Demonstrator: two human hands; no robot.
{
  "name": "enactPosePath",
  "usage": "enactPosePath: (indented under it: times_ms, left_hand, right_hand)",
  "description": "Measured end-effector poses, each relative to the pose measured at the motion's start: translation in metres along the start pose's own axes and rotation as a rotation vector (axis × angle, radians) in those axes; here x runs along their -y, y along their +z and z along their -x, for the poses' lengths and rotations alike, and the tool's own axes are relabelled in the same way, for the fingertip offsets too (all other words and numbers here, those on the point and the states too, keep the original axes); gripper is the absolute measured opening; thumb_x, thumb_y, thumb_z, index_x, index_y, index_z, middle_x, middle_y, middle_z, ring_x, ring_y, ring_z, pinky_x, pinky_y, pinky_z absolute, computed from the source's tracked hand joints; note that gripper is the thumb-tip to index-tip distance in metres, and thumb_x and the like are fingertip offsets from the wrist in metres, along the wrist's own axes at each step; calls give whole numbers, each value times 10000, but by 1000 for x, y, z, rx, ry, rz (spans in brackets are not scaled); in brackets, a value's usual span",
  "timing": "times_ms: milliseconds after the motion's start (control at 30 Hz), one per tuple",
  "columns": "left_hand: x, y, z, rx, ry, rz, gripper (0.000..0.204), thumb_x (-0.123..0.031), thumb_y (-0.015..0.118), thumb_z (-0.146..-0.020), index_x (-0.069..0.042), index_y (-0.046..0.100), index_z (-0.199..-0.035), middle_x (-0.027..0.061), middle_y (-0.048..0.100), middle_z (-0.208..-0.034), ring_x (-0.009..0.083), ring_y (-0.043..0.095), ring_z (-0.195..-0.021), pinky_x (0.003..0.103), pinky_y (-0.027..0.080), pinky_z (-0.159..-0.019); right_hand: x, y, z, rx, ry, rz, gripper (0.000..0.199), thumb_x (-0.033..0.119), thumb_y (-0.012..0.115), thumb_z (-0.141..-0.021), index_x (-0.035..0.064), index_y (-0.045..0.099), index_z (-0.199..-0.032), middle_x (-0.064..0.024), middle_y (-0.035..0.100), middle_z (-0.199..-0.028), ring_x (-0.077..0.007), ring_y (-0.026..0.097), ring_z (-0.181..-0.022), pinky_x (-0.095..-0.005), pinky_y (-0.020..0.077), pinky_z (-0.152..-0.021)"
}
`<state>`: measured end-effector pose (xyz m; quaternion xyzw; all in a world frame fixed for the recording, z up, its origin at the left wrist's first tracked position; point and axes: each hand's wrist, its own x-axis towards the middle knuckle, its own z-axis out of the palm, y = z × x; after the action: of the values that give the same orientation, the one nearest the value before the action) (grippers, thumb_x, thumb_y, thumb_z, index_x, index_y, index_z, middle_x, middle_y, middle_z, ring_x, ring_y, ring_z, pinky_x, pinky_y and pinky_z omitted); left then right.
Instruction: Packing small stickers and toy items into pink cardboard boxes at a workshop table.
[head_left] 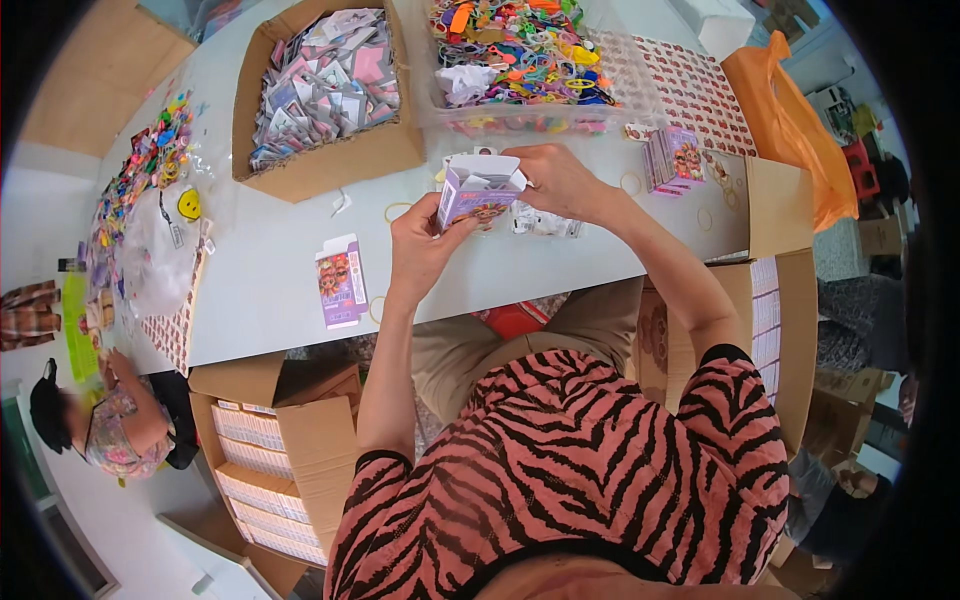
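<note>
A small purple carton (474, 203) with a colourful printed front stands upright above the table, its top unfolded and pale packets showing inside. My left hand (418, 250) grips its left side and lower front, thumb across the front. At the carton's upper right edge, my right hand (560, 185) is closed on the raised flap; some of its fingertips are hidden. Below and behind that hand lie clear packets (545, 220) on the table. A flat purple carton (341, 283) with its end flap out lies to the left.
A cardboard box (330, 160) of flat packets and a clear bin (530, 110) of colourful trinkets stand at the back. Stacked purple cartons (675, 160), rubber bands (630, 184) and an orange bag (790, 130) are right. Open cartons (265, 460) flank my legs. Another person (120, 420) works far left.
</note>
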<state>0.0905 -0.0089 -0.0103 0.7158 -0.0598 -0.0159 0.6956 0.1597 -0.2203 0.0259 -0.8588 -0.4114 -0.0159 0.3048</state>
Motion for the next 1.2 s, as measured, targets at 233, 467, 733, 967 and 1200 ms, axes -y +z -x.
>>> enactPosePath:
  times_ms: [233, 467, 733, 967, 1200]
  left_hand:
    - [5, 0, 0, -110, 85, -17, 201, -3, 697, -734, 22, 630, -922, 48, 609, -988, 50, 539, -763, 205, 432, -606]
    - [10, -1, 4, -89, 126, 52, 356, 47, 671, -745, 29, 599, -1093, 84, 532, -1193, 107, 549, -944, 224, 474, -732]
    - [-1, 7, 15, -5, 79, 163, 391, 69, 658, -761, 37, 567, -1140, 88, 532, -1175, 130, 550, -991, 250, 480, -816]
    - [-4, 13, 19, -27, 72, 112, 401, 71, 653, -764, 41, 553, -1151, 86, 531, -1174, 132, 547, -996, 262, 471, -833]
    - [-18, 16, 27, -32, 57, 380, 338, 35, 641, -800, 46, 551, -1125, 79, 609, -1058, 123, 571, -939, 262, 469, -820]
  right_hand:
    - [-12, -15, 3, -206, 197, 3, 127, 58, 605, -797, 34, 627, -920, -122, 632, -879, -203, 616, -719, -310, 469, -576]
    - [37, -46, 4, -313, 131, -337, 90, 33, 616, -808, 6, 637, -891, -59, 627, -981, -167, 590, -866, -293, 462, -757]
    - [61, -42, 4, -223, -186, 59, 98, 37, 663, -706, 30, 628, -798, -77, 554, -1162, -302, 448, -1154, -414, 367, -962]
    - [69, -40, 0, -54, -189, 194, 101, 94, 663, -717, 40, 639, -798, -77, 473, -1275, -302, 393, -1220, -431, 340, -996]
    - [74, -39, 2, -221, -157, -21, 311, 50, 666, -725, 49, 606, -1031, -100, 486, -1268, -293, 443, -1191, -384, 369, -983]
